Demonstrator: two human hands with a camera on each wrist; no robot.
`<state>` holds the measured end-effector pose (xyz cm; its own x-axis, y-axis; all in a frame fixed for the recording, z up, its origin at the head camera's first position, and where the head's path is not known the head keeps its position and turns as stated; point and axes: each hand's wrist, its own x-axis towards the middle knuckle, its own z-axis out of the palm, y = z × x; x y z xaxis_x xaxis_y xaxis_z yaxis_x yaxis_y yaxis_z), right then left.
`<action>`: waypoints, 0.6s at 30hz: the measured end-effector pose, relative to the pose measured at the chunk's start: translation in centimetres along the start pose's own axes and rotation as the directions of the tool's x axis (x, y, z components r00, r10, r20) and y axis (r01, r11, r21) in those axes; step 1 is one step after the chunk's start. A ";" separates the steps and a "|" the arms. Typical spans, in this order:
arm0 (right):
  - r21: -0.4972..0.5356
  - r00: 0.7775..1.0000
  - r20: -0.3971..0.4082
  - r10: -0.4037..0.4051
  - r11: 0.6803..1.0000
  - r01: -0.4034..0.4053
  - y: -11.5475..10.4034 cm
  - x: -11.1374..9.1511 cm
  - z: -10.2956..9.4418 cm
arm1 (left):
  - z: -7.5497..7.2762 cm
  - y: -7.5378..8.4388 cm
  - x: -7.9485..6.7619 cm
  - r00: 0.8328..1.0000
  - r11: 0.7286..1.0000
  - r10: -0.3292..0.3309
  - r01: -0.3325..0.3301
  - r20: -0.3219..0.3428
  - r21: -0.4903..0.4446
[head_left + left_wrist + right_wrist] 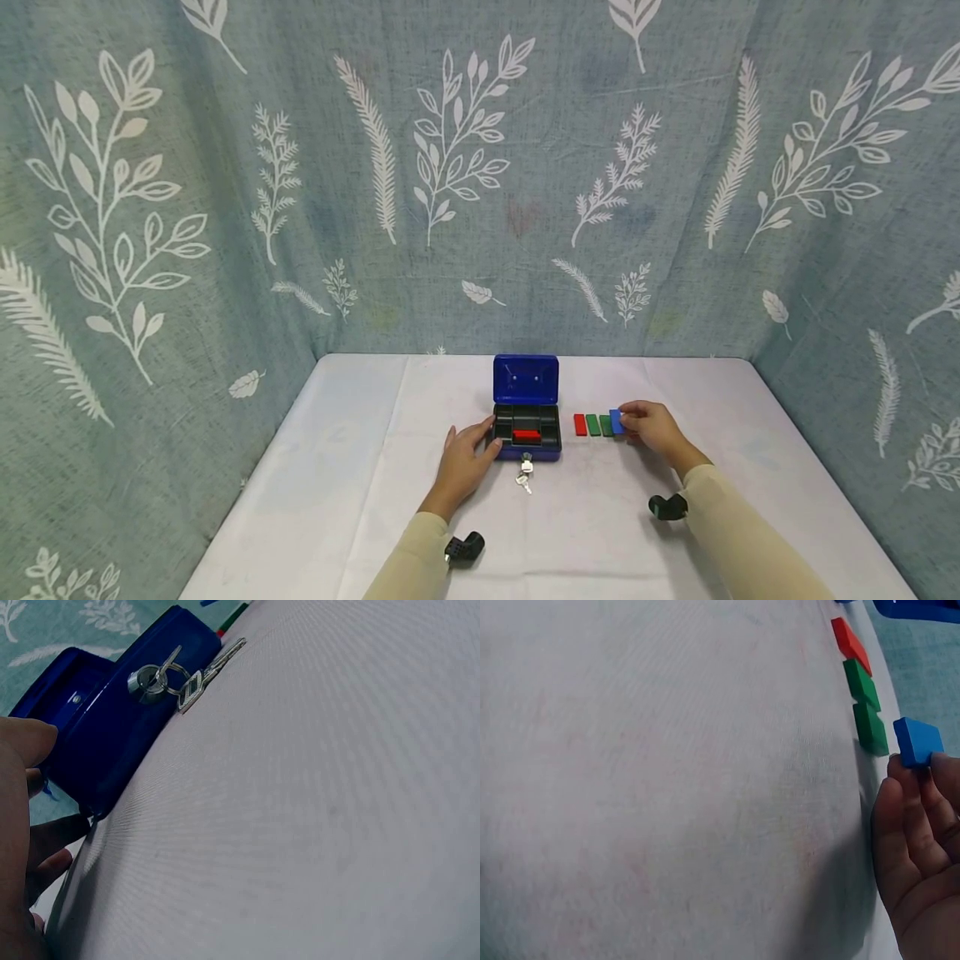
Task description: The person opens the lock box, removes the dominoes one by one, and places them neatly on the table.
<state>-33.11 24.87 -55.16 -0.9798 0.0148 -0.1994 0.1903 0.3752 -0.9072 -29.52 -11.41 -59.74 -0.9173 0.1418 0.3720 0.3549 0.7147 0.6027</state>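
Observation:
A blue cash box stands on the table with its lid raised. Inside its black compartment tray lies a red block. Keys on a ring hang from the lock at the front. My left hand rests against the box's left side, fingers extended and thumb near the front rim. Right of the box, my right hand pinches a blue block between thumb and fingers, raised beside a row of a red block and two green blocks.
A white cloth covers the table. Patterned curtains close off the back and both sides. A black wrist camera sits at the left cuff, another camera at the right.

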 end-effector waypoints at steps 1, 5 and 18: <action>0.001 1.000 -0.007 0.005 1.000 -0.005 0.1 0.0 0.0 | 0.0 0.0 0.0 1.000 1.000 -0.004 0.004 0.003 0.001; -0.011 0.999 -0.034 0.016 1.000 -0.016 0.3 0.0 0.0 | 0.0 0.1 0.1 1.000 1.000 -0.003 0.003 0.002 0.008; -0.060 0.998 -0.070 -0.003 0.998 -0.002 0.8 0.2 0.1 | -0.1 0.3 0.0 1.000 1.000 -0.001 0.001 -0.011 0.005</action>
<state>-33.17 25.12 -56.00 -0.9822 0.0789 -0.1706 0.1879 0.4302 -0.8830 -29.37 -11.33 -59.50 -0.9158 0.1335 0.3788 0.3528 0.7180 0.6000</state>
